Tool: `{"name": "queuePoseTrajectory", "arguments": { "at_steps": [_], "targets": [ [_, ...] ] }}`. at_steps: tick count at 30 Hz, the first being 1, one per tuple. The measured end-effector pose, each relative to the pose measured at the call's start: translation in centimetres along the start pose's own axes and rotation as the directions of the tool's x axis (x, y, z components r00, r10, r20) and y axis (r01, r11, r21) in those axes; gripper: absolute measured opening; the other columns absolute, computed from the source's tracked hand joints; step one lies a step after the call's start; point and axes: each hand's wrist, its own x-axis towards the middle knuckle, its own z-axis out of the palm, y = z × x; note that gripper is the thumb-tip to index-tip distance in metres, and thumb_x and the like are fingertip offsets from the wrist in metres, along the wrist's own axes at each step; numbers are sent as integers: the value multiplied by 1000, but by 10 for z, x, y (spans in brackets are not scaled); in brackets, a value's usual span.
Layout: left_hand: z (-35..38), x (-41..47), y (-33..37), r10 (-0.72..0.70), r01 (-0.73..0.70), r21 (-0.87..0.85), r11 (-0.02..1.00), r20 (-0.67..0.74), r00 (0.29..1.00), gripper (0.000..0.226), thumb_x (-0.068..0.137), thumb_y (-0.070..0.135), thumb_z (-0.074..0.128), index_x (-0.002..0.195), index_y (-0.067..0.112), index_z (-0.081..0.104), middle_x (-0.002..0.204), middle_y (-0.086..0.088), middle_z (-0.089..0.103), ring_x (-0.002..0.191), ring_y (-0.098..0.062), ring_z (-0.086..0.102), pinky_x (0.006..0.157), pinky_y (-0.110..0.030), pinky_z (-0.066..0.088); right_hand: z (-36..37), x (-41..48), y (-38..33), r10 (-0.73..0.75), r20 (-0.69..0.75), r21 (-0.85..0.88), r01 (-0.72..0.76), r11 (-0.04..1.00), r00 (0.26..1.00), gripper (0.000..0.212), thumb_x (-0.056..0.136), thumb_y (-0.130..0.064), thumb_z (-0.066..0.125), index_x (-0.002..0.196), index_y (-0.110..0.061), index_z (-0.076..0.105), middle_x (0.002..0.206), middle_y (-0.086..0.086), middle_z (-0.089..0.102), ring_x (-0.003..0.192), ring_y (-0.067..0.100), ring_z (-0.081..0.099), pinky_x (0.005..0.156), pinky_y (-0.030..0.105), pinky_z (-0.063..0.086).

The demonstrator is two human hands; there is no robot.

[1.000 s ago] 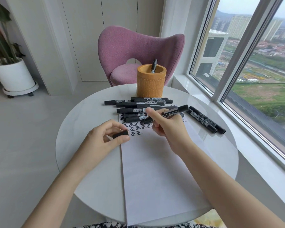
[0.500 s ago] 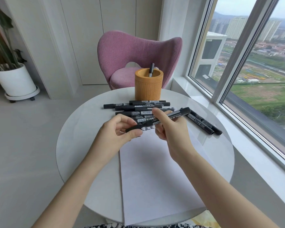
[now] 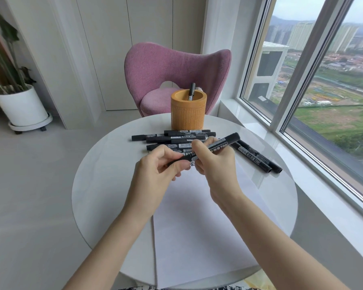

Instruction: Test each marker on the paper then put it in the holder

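Black marker [image 3: 218, 146] held up over the paper [image 3: 197, 227], not yet in the holder [image 3: 187, 116].
Left hand [image 3: 155, 174] pinches its near end, where I'd guess the cap is going on, and the right hand [image 3: 216, 170] grips the barrel. A crooked or loose cap could smear fingers or let the tip dry out. A stray sleeve might roll the two spare markers [image 3: 258, 159] off the table [image 3: 96, 164].

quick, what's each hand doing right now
Left hand: pinching the lower end of the black marker.
Right hand: gripping the same marker's barrel.
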Motion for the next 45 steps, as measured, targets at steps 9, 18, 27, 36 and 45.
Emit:
{"name": "queuePoseTrajectory", "arguments": {
  "at_steps": [9, 18, 27, 36, 45],
  "targets": [
    [1, 8, 1, 25, -25, 88, 996, -1, 1000, 9, 81, 11, 70, 82, 14, 62, 73, 7, 71, 66, -8, 63, 62, -12, 46, -13, 9, 1, 129, 186, -9, -130, 991, 974, 36, 90, -28, 65, 65, -12, 44, 48, -6, 26, 45, 12, 22, 43, 19, 21],
    [-25, 87, 29, 194, -163, 198, 966, -148, 970, 15, 85, 7, 65, 86, 22, 63, 73, 3, 63, 55, 3, 56, 56, -11, 47, -47, 8, 1, 195, 120, -402, -132, 906, 973, 34, 90, -43, 61, 86, -10, 67, 51, -4, 53, 43, 11, 39, 45, 15, 32],
    [-15, 182, 54, 366, -212, 584, 783, -157, 917, 17, 82, 16, 67, 97, 14, 62, 94, -1, 65, 88, -21, 62, 81, -32, 50, -55, 2, 30, 72, 133, -694, 41, 719, 988, 25, 93, -39, 54, 78, -20, 61, 54, -2, 60, 43, 4, 42, 52, 25, 35],
    [15, 199, 46, 333, -152, 791, 593, -68, 940, 37, 85, 18, 67, 115, 11, 47, 106, -12, 64, 83, -20, 53, 67, -28, 38, -56, 2, 35, 48, 132, -717, 63, 694, 990, 22, 94, -38, 52, 84, -21, 63, 55, -4, 58, 53, 10, 51, 56, 27, 38],
    [42, 198, 20, 240, -160, 793, 587, 18, 971, 30, 92, 19, 56, 122, 15, 60, 123, -11, 62, 112, -28, 55, 85, -37, 44, -56, 1, 33, 61, 132, -684, 46, 728, 989, 21, 94, -34, 52, 84, -20, 63, 56, -3, 57, 49, 9, 45, 53, 27, 36]
  ]
}}
